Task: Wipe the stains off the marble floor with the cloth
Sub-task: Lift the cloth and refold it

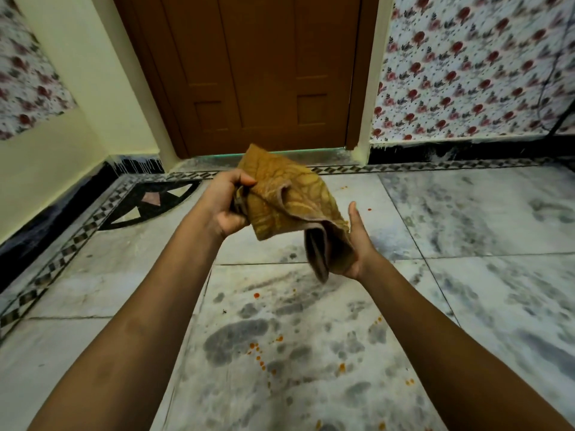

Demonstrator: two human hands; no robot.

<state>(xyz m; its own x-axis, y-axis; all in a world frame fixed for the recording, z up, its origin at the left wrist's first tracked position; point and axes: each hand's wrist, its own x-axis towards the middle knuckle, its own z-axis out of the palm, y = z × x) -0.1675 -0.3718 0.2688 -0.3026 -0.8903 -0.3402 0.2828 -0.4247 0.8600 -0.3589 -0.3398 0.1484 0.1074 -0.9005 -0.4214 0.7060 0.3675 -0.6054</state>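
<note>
Clearly this is a soft, light thing I hold. My left hand [225,205], left of centre in the frame, has its fingers curled tight and pinching a bunched edge of the cloth [289,206]. It is a mustard-yellow towel, limp and thick, sagging in folds across the middle of the frame, well above the floor. My right hand [357,244], just right of centre, lies open beneath the drooping corner, fingers straight and together, palm cupping the fabric. I judge it will wad easily; gathering it into a pad under one palm should give the best grip for scrubbing. Below, in the lower centre, orange stains [258,353] dot the grey-veined marble floor [466,290], which looks smooth. A brown door [258,73] stands at upper centre, floral wallpaper [466,73] at upper right.
</note>
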